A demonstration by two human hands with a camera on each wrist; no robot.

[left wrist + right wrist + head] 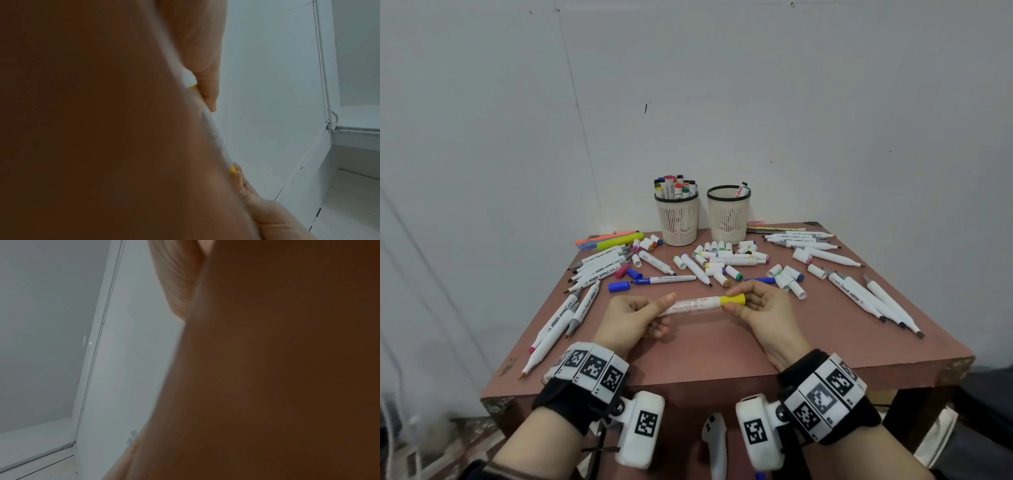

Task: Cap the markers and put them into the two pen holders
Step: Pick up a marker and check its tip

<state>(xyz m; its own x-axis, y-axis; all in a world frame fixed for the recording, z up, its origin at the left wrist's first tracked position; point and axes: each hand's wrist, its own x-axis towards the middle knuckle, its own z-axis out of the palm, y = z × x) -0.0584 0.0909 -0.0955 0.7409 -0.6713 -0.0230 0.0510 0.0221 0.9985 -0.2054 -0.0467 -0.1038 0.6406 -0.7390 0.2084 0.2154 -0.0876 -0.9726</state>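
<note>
Over the near middle of the table I hold a white marker point(697, 304) level between both hands. My left hand point(643, 317) grips its barrel end. My right hand point(751, 305) pinches the yellow cap point(732, 300), which sits on the marker's right end. In the left wrist view the marker point(216, 138) shows as a thin white strip beside my palm, with a bit of yellow at the far end. The right wrist view is mostly filled by my palm. Two cream pen holders stand at the back: the left holder point(677, 219) holds several capped markers, the right holder point(728, 216) holds one.
Many uncapped markers and loose caps lie scattered over the brown table point(722, 346): a row of white markers at left point(571, 308), another at right point(873, 298), caps in the middle point(726, 255), a blue cap point(619, 286). A white controller point(714, 442) hangs below the front edge.
</note>
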